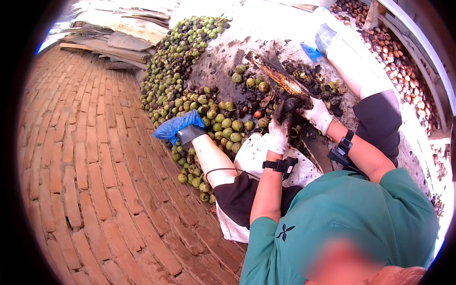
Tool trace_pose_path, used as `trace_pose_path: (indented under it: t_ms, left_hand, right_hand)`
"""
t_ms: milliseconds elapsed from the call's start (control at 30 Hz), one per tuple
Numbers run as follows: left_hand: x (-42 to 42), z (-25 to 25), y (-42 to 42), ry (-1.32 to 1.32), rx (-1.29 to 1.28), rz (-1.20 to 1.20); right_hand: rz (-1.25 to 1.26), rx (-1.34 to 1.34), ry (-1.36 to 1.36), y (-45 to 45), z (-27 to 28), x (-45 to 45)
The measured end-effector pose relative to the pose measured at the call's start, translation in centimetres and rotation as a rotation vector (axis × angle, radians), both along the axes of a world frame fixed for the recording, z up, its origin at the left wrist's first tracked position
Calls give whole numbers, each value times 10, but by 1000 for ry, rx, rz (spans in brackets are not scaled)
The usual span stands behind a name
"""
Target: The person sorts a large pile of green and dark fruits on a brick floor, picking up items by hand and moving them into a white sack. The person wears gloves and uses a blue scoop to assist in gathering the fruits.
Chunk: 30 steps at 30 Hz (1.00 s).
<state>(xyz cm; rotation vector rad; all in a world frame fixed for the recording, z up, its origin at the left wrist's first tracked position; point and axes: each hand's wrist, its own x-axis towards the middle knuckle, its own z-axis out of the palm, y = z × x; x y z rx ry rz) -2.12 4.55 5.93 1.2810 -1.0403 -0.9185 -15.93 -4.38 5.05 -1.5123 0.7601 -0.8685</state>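
Note:
Both my hands wear white gloves with blackened fingers and meet over a pile of green walnuts (228, 132) between my legs. My left hand (279, 130) is at a dark, round walnut (291, 104), its fingers blackened and partly lost against the dark husks. My right hand (316, 113) is curled beside the same walnut, touching dark husk matter; its fingertips are partly hidden. Just beyond the hands lies a split, stained wooden log (279, 76). Broken dark husks (331, 89) are heaped to the right of it.
A brick floor (89, 160) spreads at the left, with stacked wooden boards (117, 42) at its far end. My feet wear blue covers (180, 126). Brown shelled-out walnuts (402, 57) lie behind a frame at the right. A white sack (253, 151) is under me.

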Motion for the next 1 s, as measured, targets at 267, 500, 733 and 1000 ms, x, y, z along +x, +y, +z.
trace_pose_path:
  t_ms: [267, 500, 733, 1000]
  left_hand:
    - [5, 11, 6, -284, -42, -99]
    - [-2, 5, 5, -324, -115, -105]
    - [-11, -5, -1, 130, 120, -72]
    - [-22, -47, 1, -326, 225, 137]
  right_hand:
    - [-96, -185, 192, 4, 15, -8]
    - [-43, -66, 73, -15, 28, -22]
    - [59, -408, 430, 4, 35, -18]
    - [20, -207, 434, 27, 26, 0]
